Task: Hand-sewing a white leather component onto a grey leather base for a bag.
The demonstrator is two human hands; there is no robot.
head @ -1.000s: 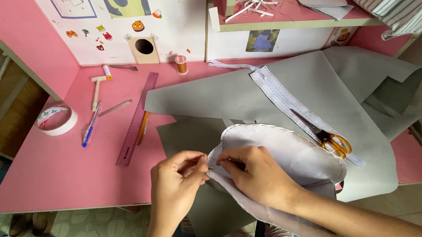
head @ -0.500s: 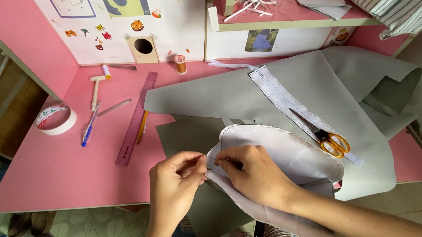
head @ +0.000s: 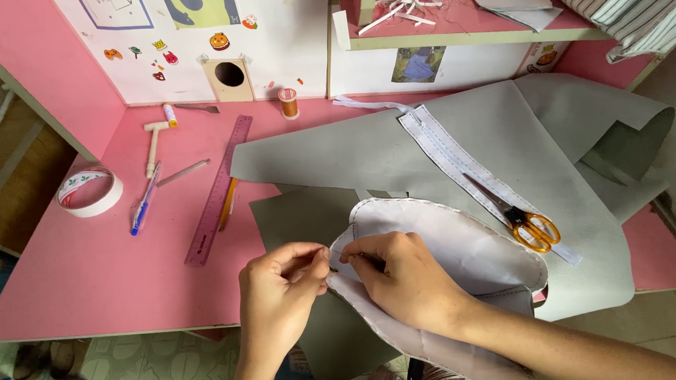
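Two hands meet at the near edge of the pink tabletop [head: 89,288], and we have both on the pale lilac fabric piece [head: 441,242], a rounded panel edged with a line of stitching. Our left hand [head: 281,289] has its fingers narrowed to a pinch on the panel's rim at about 9 o'clock of the piece; our right hand [head: 404,275] lies over the same rim with its fingers curled tight, seemingly nipping something small at the seam. We cannot tell whether that is a needle or only thread.

The panel rests on a large grey sheet [head: 398,152], and its lower part hangs off the tabletop toward our lap. We judge that overhang the main risk: its weight could drag the seam out of the pinch or skew the edge we are aligning.

At 3 o'clock of the panel, the orange-handled scissors [head: 521,219] lie on a white stitched strip [head: 448,157] with the blades pointing toward 10 o'clock; a tug on the grey sheet could shift them toward our right forearm. With fingertips this close together, a slip of anything sharp could prick the left thumb.
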